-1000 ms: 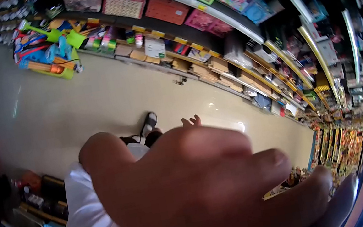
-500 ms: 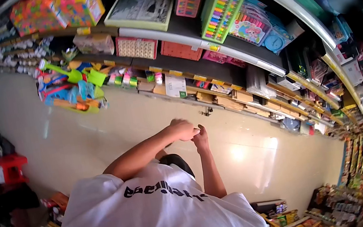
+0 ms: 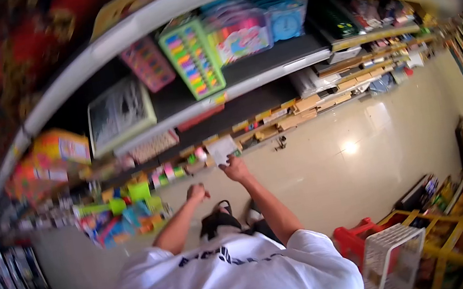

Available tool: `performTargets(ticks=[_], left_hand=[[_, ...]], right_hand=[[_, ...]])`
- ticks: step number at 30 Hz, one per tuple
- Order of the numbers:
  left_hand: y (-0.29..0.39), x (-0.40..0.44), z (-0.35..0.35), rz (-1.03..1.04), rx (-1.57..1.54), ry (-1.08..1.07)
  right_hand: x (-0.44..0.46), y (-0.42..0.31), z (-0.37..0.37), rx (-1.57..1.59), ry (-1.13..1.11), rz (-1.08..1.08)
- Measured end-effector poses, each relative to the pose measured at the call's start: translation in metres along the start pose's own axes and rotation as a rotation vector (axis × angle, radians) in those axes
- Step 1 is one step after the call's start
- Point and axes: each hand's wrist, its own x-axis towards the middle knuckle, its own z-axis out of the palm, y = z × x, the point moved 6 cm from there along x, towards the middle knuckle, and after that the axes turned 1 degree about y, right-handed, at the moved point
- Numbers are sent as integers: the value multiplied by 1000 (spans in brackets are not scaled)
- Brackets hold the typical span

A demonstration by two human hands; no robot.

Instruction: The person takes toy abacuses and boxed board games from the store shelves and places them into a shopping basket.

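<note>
My right hand reaches forward over the floor, its fingers apart and nothing visible in them. Its fingertips overlap a white printed sheet or pack at the lower shelf edge; whether they touch it I cannot tell. Lower and to the left, my left hand hangs in the air with loosely bent fingers, the thumb apart, and no object showing. Nearest on its left lie bright plastic beach toys, among them a green shovel. Small pink and green items sit along the shelf bottom.
Shelves run across in front, holding a green-framed bead counter, a boxed picture set and a pink-and-clear pen case. Behind on the right stand a white plastic basket, a red stool and yellow crates.
My hands, together before, are now apart, the right one stretched toward the lower shelf. The view has turned and come nearer the shelves. The white basket has come into view.
</note>
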Motion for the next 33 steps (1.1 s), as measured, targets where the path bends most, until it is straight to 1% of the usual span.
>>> performTargets(ticks=[1, 2, 3, 4, 5, 6, 7, 9, 10, 11, 13, 14, 15, 16, 17, 18, 19, 20, 22, 26, 33], left_hand=[[-17, 16, 0, 14, 46, 12], [-16, 22, -8, 55, 138, 48], [-21, 41, -14, 102, 149, 43], [-42, 79, -20, 158, 233, 29], [-48, 101, -29, 136, 350, -14], [-42, 88, -47, -140, 30, -71], [-45, 106, -54, -127, 80, -85], [-15, 131, -75, 522, 932, 228], [43, 87, -103, 310, 893, 21], [47, 102, -114, 320, 912, 16], [69, 123, -149, 383, 631, 230], [78, 126, -165, 389, 597, 287], [106, 107, -178, 378, 386, 406], [109, 123, -184, 419, 403, 415], [109, 138, -191, 457, 421, 424], [135, 122, -192, 531, 552, 380], [147, 126, -192, 559, 705, 275], [149, 136, -193, 576, 742, 238], [138, 162, -202, 555, 634, 237], [111, 206, -210, 493, 329, 235], [53, 271, -199, 386, -274, 136]], right_hand=[[10, -2, 7, -50, 21, -2], [25, -10, 9, -37, 4, 38], [42, -19, 11, -21, -15, 76], [59, -36, 15, -13, 11, 25], [74, -49, 15, -17, 35, -15], [88, -59, 17, -19, 26, 6], [105, -60, 22, -44, 50, 45], [131, -67, 30, -54, 56, 61], [153, -68, 34, -53, 114, 90], [170, -68, 35, -39, 129, 100], [212, -62, 47, -29, 54, 118], [232, -59, 53, 38, 165, 14], [256, -50, 64, 93, 268, -96], [273, -47, 68, 155, 314, -154], [290, -42, 74, 210, 332, -170], [302, -40, 78, 259, 334, -158], [310, -38, 80, 312, 338, -146], [317, -37, 83, 352, 343, -129], [327, -33, 89, 432, 359, -110], [330, -18, 97, 568, 393, -90], [325, -15, 89, 714, 471, -96]])
